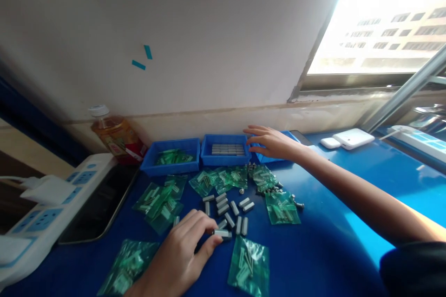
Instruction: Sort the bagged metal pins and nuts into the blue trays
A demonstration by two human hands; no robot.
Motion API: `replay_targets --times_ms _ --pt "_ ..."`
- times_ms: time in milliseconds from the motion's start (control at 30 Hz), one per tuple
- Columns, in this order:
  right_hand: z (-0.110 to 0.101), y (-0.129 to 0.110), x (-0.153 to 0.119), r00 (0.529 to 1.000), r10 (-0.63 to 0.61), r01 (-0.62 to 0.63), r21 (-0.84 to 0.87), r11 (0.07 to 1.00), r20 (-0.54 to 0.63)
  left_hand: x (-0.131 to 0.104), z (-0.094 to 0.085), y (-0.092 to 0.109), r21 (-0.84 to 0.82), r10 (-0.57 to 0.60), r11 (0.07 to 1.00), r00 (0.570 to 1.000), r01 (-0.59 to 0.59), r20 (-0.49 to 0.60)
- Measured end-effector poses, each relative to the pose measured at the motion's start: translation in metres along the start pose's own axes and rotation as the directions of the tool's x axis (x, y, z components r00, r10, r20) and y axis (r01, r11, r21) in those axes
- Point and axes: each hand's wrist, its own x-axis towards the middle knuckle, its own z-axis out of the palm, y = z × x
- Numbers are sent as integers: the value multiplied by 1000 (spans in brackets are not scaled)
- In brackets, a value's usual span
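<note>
My left hand [183, 250] is low in the middle of the head view, thumb and forefinger closed on a metal standoff [223, 234]. Several more silver standoffs [222, 204] lie loose on the blue table just beyond it. My right hand [273, 143] reaches across from the right, fingers stretched out and apart, nothing seen in them. It hovers between the middle blue tray [225, 162], which has standoffs lined up inside, and the right blue tray [266, 158], partly covering the latter. Small screws [271, 190] lie in a loose line below that hand.
Green zip bags of metal parts [249, 264] are spread around the standoffs. A left blue tray [170, 168] holds more bags. A drink bottle [116, 134], a power strip [45, 213] and a phone [101, 204] stand left; a white charger [353, 138] is right.
</note>
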Motion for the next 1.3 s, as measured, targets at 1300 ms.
replay_targets --times_ms 1300 --pt "7 -135 5 944 315 -328 -203 922 -95 -1 0 9 35 -43 999 995 40 94"
